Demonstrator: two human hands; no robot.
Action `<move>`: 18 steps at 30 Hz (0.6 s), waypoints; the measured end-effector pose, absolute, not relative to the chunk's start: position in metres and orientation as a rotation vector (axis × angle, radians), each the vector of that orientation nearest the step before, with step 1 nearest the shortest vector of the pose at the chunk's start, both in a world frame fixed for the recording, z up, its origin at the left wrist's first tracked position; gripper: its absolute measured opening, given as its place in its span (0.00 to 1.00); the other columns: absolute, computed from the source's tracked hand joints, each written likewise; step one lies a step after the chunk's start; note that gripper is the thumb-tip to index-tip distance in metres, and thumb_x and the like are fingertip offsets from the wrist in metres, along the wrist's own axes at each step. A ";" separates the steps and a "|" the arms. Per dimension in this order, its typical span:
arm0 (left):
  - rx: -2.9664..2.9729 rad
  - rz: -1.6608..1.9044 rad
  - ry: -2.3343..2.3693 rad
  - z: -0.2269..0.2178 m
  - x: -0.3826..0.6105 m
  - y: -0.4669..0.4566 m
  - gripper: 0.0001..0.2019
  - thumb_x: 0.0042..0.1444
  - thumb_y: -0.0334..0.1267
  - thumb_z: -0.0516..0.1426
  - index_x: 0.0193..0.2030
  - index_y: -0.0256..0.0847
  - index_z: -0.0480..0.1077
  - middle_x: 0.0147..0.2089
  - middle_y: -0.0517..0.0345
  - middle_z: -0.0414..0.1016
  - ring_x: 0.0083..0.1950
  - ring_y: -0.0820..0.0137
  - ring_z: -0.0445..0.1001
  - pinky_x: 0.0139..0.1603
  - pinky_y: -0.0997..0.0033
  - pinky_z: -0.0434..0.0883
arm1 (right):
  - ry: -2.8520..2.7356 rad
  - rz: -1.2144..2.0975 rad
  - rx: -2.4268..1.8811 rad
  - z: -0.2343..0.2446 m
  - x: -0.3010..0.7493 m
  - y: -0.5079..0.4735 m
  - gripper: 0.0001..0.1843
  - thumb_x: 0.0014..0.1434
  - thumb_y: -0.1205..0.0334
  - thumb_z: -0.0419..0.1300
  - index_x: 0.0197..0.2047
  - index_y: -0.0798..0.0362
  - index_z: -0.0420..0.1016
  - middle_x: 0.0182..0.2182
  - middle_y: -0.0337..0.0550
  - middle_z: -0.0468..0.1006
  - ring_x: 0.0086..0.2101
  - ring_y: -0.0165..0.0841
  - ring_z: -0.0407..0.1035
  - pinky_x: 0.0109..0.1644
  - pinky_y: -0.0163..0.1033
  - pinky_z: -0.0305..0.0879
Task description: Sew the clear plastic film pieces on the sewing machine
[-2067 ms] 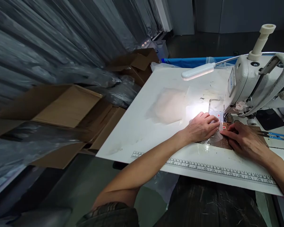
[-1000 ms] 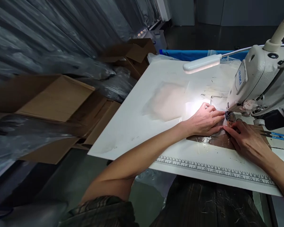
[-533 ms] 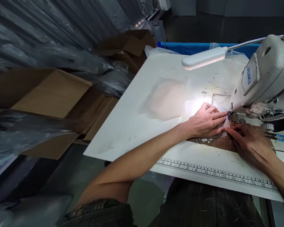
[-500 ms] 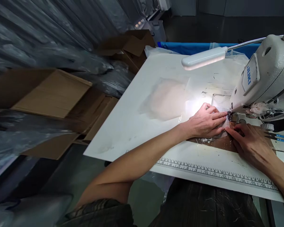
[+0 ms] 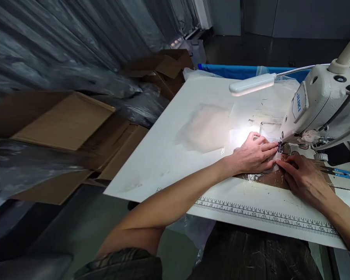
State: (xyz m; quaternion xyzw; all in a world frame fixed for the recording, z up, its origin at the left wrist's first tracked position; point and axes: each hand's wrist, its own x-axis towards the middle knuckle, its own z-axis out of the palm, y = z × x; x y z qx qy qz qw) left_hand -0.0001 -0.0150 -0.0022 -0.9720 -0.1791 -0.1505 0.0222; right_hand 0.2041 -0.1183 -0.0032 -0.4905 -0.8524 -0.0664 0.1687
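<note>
White, see-through sheet material lies beneath the left hand, its near edge at the right hand's fingertips, beside the presser foot of one JUKI sewing machine. The left fingers are stretched flat, pressing down; the right fingers are bent, and whether they pinch the edge I cannot tell. One brown panel shows just below both sets of fingertips.

Well left of the fingers stand two open cardboard boxes, a nearer box and a farther box; clear plastic film bunches between them, and their insides are too dark to read. Beyond the farther one is one pale bin, contents unclear.

Above the left fingers hangs one lamp; right of the right fingers lies one pair of blue-handled thread snips.
</note>
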 end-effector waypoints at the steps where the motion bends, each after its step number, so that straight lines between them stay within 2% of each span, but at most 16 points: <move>1: -3.005 -0.469 -0.554 -0.002 0.000 -0.016 0.20 0.68 0.44 0.45 0.56 0.39 0.72 0.61 0.47 0.72 0.48 0.59 0.73 0.54 0.49 0.63 | -2.416 -0.172 -1.401 -0.003 0.205 -0.118 0.16 0.65 0.68 0.49 0.51 0.54 0.74 0.38 0.52 0.71 0.33 0.37 0.67 0.33 0.41 0.67; 4: -3.001 -0.471 -0.554 0.000 0.001 -0.018 0.19 0.68 0.43 0.45 0.55 0.38 0.72 0.61 0.47 0.72 0.49 0.59 0.72 0.55 0.49 0.62 | -2.386 -0.123 -1.409 -0.004 0.206 -0.118 0.16 0.65 0.67 0.50 0.51 0.52 0.74 0.39 0.51 0.71 0.34 0.37 0.68 0.33 0.41 0.68; 8: -2.978 -0.513 -0.563 0.003 0.002 -0.020 0.18 0.68 0.43 0.46 0.53 0.37 0.72 0.60 0.44 0.72 0.52 0.58 0.71 0.55 0.51 0.62 | -2.336 -0.144 -1.347 -0.005 0.206 -0.118 0.15 0.64 0.68 0.51 0.50 0.54 0.75 0.39 0.51 0.71 0.34 0.37 0.68 0.32 0.40 0.68; 11: -2.996 -0.561 -0.503 0.003 0.003 -0.020 0.16 0.70 0.40 0.46 0.47 0.38 0.73 0.54 0.49 0.76 0.48 0.63 0.71 0.55 0.55 0.61 | -2.334 -0.165 -1.326 -0.005 0.207 -0.118 0.15 0.65 0.68 0.51 0.49 0.55 0.75 0.39 0.51 0.71 0.33 0.36 0.68 0.31 0.39 0.68; 14: -3.065 -0.525 -0.384 0.003 0.003 -0.019 0.18 0.70 0.35 0.43 0.40 0.40 0.74 0.47 0.55 0.79 0.41 0.69 0.71 0.51 0.61 0.62 | -2.345 -0.173 -1.335 -0.006 0.208 -0.117 0.15 0.65 0.66 0.50 0.50 0.55 0.75 0.40 0.51 0.71 0.33 0.36 0.67 0.31 0.40 0.68; 18: -3.129 -0.457 -0.339 0.005 0.001 -0.017 0.16 0.69 0.37 0.46 0.43 0.41 0.76 0.50 0.53 0.79 0.41 0.68 0.72 0.45 0.61 0.63 | -2.360 -0.171 -1.352 -0.006 0.210 -0.118 0.16 0.67 0.65 0.49 0.52 0.52 0.74 0.40 0.50 0.71 0.34 0.36 0.68 0.34 0.41 0.69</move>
